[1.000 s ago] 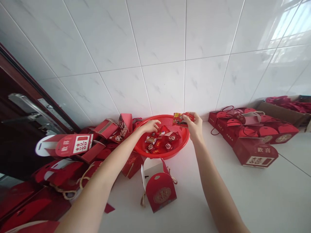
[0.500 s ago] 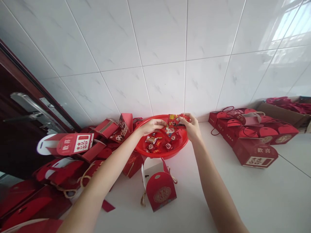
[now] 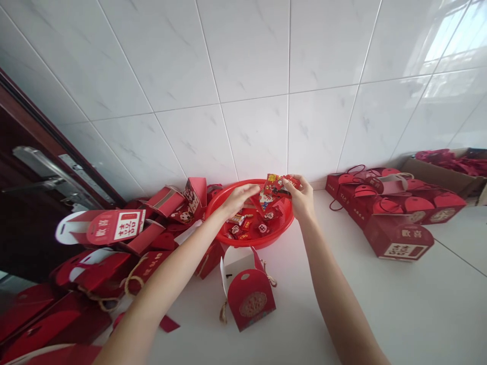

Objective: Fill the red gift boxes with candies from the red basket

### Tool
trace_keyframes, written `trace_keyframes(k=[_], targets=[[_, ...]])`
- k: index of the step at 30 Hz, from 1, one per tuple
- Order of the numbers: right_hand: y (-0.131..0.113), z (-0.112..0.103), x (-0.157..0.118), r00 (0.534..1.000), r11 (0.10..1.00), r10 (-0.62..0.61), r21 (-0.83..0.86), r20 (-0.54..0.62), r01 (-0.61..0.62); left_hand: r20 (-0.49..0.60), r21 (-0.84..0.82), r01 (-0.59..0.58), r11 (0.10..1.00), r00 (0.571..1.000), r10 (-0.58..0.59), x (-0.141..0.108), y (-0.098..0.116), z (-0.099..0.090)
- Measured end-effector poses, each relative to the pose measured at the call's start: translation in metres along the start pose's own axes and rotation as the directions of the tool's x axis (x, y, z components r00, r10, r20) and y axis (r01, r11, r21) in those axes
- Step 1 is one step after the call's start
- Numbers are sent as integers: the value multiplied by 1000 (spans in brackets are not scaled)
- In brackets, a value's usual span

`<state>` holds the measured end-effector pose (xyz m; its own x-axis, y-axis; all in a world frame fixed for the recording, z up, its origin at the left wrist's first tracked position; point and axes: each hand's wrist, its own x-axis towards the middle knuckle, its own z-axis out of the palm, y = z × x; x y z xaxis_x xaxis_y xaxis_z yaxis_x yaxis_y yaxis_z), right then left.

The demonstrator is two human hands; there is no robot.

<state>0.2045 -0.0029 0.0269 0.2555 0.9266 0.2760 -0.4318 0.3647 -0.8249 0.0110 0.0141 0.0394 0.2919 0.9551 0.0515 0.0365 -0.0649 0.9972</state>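
A red plastic basket (image 3: 249, 242) stands against the wall with wrapped candies (image 3: 242, 229) in it. Over its right side, my right hand (image 3: 303, 196) is closed on red printed candy packets (image 3: 277, 186) between thumb and fingers. My left hand (image 3: 239, 200) hovers above the left part of the basket, fingers stretched toward the packets; I see nothing held in it. Just in front of the basket sits an open red gift box (image 3: 255, 299) with a rope handle, its top flaps upright.
Red gift boxes (image 3: 102, 268) pile up on the left beside a door handle (image 3: 41, 170). More closed boxes (image 3: 403, 238) stand in a group on the right. Behind them is a cardboard carton (image 3: 437, 170) with red items. A tiled wall (image 3: 254, 132) rises at the back.
My left hand has turned slightly and its fingers have straightened beside the packets. My right hand still holds the packets, now slightly tilted and raised. The view has shifted a little.
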Motion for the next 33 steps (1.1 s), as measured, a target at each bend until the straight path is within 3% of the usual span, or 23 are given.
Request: trace_keyframes(k=[5,11,15,19,21,23,26,28,31,33], targets=[[-4,1,-1,999,1000,9,23,32,-10,-41,17,-35,999,999,36,1,4,5],[-7,0,0,1000,999,11,46,-24,-10,-102,-16,-11,1000,995,10,11,3,-14],[-10,-1,-1,998,999,11,35,-59,-9,-3,316,121,941,992,-127,10,-3,-28],[-12,0,-3,998,1000,22,-5,-65,-22,125,714,139,686,939,-321,5,-14,-31],[-13,1,-4,997,999,31,-16,-67,-32,137,833,110,542,909,-395,5,-17,-31],[-13,1,-4,996,999,38,-13,-77,-39,134,880,77,468,906,-401,7,-19,-28],[-11,1,-3,995,999,38,-19,-92,-40,138,883,40,468,930,-340,13,-20,-19],[-10,0,-2,995,999,36,-30,-89,-39,197,872,-32,489,936,-291,20,-21,-7],[-8,0,-1,996,998,33,-42,-85,-37,379,851,-250,462,901,-211,33,-31,13],[-9,0,-1,995,998,33,-48,-94,-37,435,850,-325,414,877,-204,40,-41,25]])
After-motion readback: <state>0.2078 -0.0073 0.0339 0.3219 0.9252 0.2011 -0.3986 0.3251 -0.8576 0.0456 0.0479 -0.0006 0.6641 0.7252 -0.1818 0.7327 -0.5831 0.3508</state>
